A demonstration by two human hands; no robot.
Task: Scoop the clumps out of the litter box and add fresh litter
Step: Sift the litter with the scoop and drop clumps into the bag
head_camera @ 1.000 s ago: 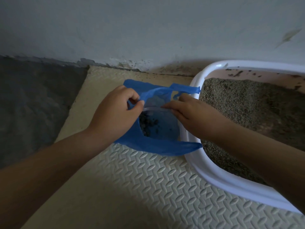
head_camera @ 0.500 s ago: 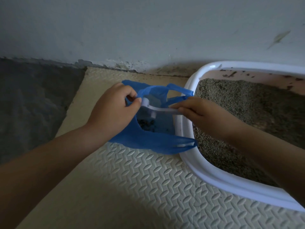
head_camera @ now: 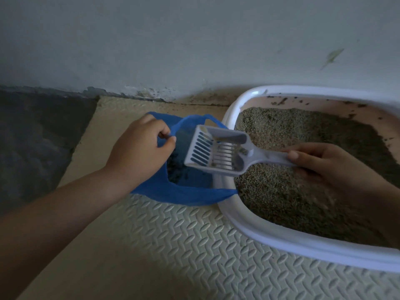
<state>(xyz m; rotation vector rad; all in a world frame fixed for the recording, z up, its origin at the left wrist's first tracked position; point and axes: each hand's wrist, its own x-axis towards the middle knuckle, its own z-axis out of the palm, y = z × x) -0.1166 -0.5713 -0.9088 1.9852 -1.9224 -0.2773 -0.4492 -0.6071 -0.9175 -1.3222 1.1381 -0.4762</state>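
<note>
A white litter box [head_camera: 270,236] with grey-brown litter [head_camera: 303,191] lies on the right. Against its left rim sits a blue plastic bag [head_camera: 184,195] with dark clumps [head_camera: 176,169] inside. My left hand [head_camera: 140,152] pinches the bag's far left edge and holds it apart. My right hand [head_camera: 329,167] grips the handle of a white slotted scoop [head_camera: 216,152]. The scoop's head hovers over the bag's mouth and the box rim, nearly empty, with a few bits stuck inside.
Box and bag rest on a cream foam mat [head_camera: 173,245] with a raised pattern. Dark bare floor [head_camera: 36,144] lies to the left. A pale wall [head_camera: 194,40] with a stained base runs right behind. Dirt specks mark the box's pink inner wall [head_camera: 313,102].
My right hand has pulled back over the litter, drawing the scoop up out of the bag so its slotted head now shows. My left hand keeps its hold on the bag.
</note>
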